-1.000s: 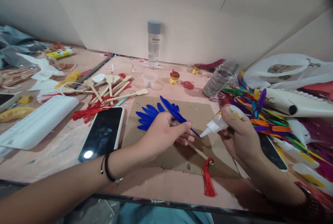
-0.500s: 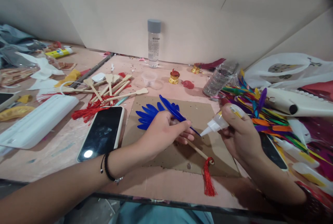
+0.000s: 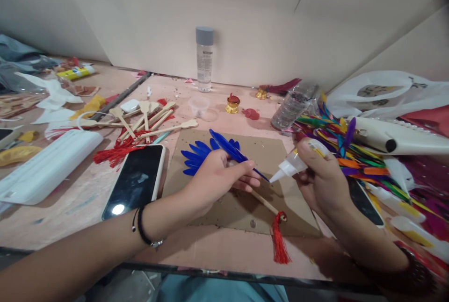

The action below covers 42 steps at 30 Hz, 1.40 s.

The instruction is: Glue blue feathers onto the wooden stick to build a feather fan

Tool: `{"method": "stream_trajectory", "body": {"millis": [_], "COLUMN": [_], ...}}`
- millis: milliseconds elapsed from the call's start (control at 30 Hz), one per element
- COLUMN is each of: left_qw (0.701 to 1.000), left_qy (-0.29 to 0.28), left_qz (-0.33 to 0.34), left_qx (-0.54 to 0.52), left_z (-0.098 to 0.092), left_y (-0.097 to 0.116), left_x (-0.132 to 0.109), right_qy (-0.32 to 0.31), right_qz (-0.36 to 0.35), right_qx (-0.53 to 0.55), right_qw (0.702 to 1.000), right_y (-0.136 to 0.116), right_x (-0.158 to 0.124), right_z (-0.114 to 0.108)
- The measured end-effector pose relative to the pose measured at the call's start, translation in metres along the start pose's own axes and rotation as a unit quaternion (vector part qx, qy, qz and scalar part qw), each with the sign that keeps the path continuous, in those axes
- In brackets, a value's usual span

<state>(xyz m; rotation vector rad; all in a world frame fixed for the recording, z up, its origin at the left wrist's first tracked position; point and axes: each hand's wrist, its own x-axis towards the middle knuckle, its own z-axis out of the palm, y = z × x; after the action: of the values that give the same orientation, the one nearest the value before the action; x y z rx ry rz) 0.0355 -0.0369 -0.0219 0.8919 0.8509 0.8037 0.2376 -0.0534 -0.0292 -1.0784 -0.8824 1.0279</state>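
My left hand (image 3: 228, 171) pinches a blue feather (image 3: 229, 147), its quill pointing down to the right. My right hand (image 3: 324, 180) grips a white glue bottle (image 3: 293, 164), tilted so that its nozzle is at the tip of the quill; whether they touch I cannot tell. Beneath my left hand a wooden stick (image 3: 264, 201) with a red tassel (image 3: 279, 241) at its end lies over a sheet of brown cardboard (image 3: 224, 213). More blue feathers (image 3: 196, 157) fan out beyond that hand; where they join the stick is hidden.
Left of the cardboard lie a phone (image 3: 135, 178), a white power strip or box (image 3: 52, 164) and several wooden paddles (image 3: 143, 115) with red tassels. Behind stand a clear bottle (image 3: 204, 61) and a small gold cup (image 3: 232, 104). At right are colourful feathers (image 3: 372, 171) and a white bag (image 3: 403, 138).
The whole view has shifted slightly, with everything a little further left. Both hands keep their hold, and the nozzle stays at the quill's tip.
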Motion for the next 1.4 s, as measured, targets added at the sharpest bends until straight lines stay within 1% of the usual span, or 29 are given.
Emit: {"method": "stream_trajectory", "body": {"millis": [167,300,400,467,533,767,1033,1167,1400], "left_qw": [0.998,0.997,0.996,0.996,0.996,0.996,0.998,0.997,0.998], "left_qy": [-0.034,-0.035,-0.034,-0.034,-0.036,-0.037,-0.037,-0.035,-0.036], "left_qz": [0.032,0.067,0.078,0.080,0.080,0.074,0.052,0.053,0.036], "left_qx": [-0.038,-0.029,-0.021,-0.021,-0.023,-0.024,0.015,0.037,0.039], "left_z": [-0.002,-0.004,-0.005,-0.005,-0.005,-0.002,0.000,-0.001,0.000], "left_y": [-0.002,-0.003,-0.003,-0.002,-0.002,-0.001,0.000,0.000,0.002], "left_x": [0.001,0.002,0.002,0.002,0.001,0.000,-0.004,-0.004,-0.003], "right_qy": [-0.003,-0.003,-0.026,-0.042,-0.044,0.015,-0.011,-0.025,-0.007], "right_qz": [0.000,0.007,0.005,0.002,0.002,-0.003,0.011,0.012,0.024], "right_qx": [-0.003,0.000,0.017,0.031,0.037,0.024,0.007,0.004,0.018], "right_qw": [1.000,1.000,1.000,0.999,0.998,1.000,1.000,1.000,1.000], "right_y": [-0.004,-0.009,-0.014,-0.017,-0.019,-0.014,-0.013,-0.014,-0.011], "right_x": [-0.001,-0.003,-0.003,-0.002,0.000,0.003,0.000,-0.002,-0.003], "right_z": [0.002,0.005,0.005,0.004,0.002,0.003,0.007,0.008,0.008]}}
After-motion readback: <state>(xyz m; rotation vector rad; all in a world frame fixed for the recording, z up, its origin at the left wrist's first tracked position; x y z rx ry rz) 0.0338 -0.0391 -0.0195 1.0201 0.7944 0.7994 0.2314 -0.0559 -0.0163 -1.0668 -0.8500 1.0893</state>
